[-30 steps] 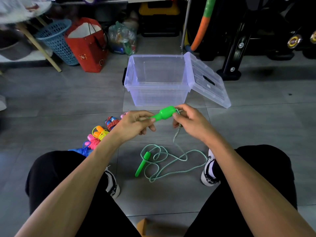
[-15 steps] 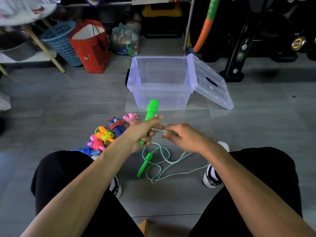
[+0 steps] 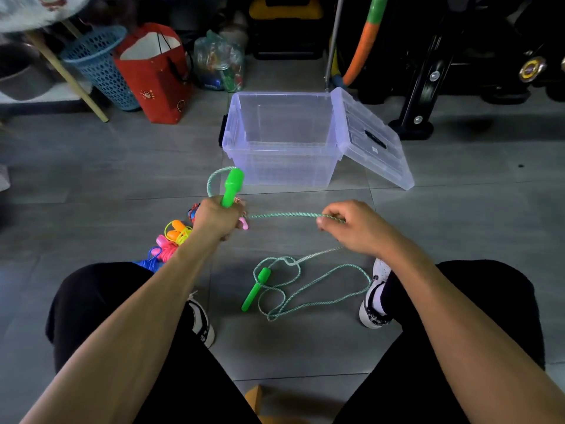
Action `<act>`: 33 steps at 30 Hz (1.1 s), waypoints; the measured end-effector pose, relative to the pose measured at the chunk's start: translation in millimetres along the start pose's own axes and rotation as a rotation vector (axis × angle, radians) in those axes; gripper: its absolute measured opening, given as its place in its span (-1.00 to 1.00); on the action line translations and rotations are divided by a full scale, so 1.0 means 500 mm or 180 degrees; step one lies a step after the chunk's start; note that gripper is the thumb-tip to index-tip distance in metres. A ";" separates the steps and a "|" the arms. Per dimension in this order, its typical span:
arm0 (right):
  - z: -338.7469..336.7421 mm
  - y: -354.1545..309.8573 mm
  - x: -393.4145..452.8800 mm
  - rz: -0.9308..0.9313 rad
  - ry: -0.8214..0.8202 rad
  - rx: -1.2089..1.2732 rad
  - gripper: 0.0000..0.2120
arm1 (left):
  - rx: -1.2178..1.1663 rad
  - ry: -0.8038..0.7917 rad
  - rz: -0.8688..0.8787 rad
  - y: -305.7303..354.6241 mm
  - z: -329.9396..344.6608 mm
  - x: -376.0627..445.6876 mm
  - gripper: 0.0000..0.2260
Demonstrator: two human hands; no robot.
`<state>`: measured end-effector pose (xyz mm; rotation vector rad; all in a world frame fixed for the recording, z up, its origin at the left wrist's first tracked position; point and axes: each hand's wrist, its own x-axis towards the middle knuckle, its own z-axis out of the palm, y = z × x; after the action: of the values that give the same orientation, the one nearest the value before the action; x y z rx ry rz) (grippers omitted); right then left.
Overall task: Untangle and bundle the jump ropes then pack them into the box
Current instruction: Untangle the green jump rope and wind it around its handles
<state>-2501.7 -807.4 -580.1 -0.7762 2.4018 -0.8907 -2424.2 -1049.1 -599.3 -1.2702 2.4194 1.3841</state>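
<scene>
The handle [image 3: 231, 187] in the left grip [image 3: 217, 221] is bright green, and the rope [image 3: 287, 215] running from it to the right grip [image 3: 351, 228] is pale green with a twisted pattern. Left of the left grip lie bundles [image 3: 174, 240] in orange, yellow, pink and blue. Beyond both grips the box [image 3: 284, 139] is clear, on a grey tiled floor [image 3: 122, 179].

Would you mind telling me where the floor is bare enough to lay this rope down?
Bare tiles left of the clear box and right of its lid. Crowded beside the bundled ropes and the green rope.
</scene>
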 end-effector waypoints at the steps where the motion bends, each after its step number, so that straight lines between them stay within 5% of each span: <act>1: -0.001 0.003 0.000 -0.0019 0.0025 0.0017 -0.77 | -0.0123 -0.0220 0.0126 0.005 0.000 -0.008 -0.78; 6: 0.029 -0.017 0.001 -0.0207 -0.0164 0.0119 -0.74 | -0.0454 -0.2046 0.0848 0.031 0.053 -0.085 -0.94; 10: 0.021 -0.020 0.002 -0.0105 -0.0070 0.0182 -0.79 | -0.0198 -0.1474 0.0696 0.026 0.052 -0.055 -0.92; 15: -0.003 0.000 -0.003 0.0154 -0.0046 0.0278 -0.84 | 0.0630 -0.0081 0.0288 -0.006 0.011 -0.001 -0.90; 20: 0.018 -0.010 0.009 -0.0052 -0.0163 0.0076 -0.85 | -0.0167 -0.1329 0.0976 0.027 0.051 -0.054 -0.81; 23: 0.033 -0.026 0.014 -0.0218 -0.0297 0.0100 -0.81 | 0.0036 -0.1712 0.1157 0.045 0.065 -0.085 -0.89; 26: 0.026 -0.026 0.015 -0.0119 -0.0164 0.0117 -0.81 | 0.0154 -0.1431 0.0883 0.037 0.055 -0.062 -0.86; 31: -0.004 -0.004 0.006 0.0137 0.0096 0.0442 -0.83 | -0.0123 -0.0105 -0.0243 -0.006 0.026 0.008 -0.87; 33: -0.004 -0.002 0.003 0.0131 0.0102 0.0375 -0.84 | -0.0226 -0.0155 -0.0210 -0.010 0.025 0.010 -0.87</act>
<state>-2503.5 -807.9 -578.5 -0.6706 2.3597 -1.0246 -2427.9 -1043.9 -612.2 -1.3032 2.2947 1.4773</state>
